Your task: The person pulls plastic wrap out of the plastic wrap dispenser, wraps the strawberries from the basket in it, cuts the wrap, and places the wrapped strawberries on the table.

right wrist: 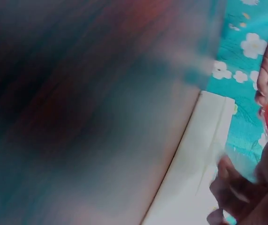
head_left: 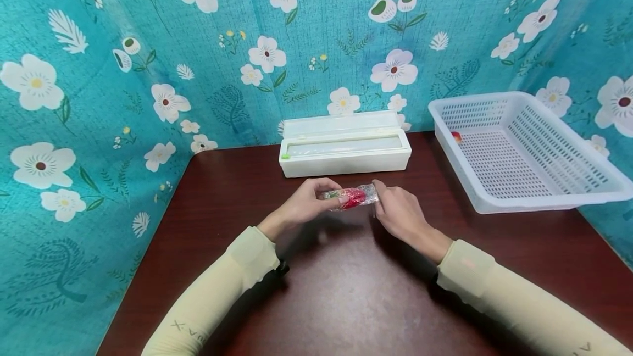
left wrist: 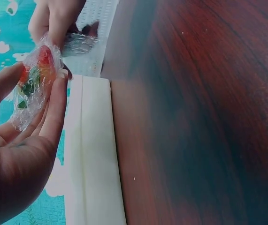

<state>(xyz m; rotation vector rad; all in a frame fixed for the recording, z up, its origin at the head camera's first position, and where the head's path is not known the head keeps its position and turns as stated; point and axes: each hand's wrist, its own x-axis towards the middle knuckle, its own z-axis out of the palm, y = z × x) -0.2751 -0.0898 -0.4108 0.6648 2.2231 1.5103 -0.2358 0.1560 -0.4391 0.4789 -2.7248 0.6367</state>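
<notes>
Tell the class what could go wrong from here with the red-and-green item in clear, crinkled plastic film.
The clear, crinkled plastic film might tear or come loose where the right hand pinches its end. The red-and-green item, held by the left hand above the glossy reddish-brown table, could slip and drop.

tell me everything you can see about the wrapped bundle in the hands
The wrapped bundle is small and longish: something red with green parts, exact contents unclear, inside wrinkled, shiny clear film that looks like plastic. It is held up above the dark table, on the person's side of the white box. The left hand grips its green end; the right hand is at the film's other end.
</notes>
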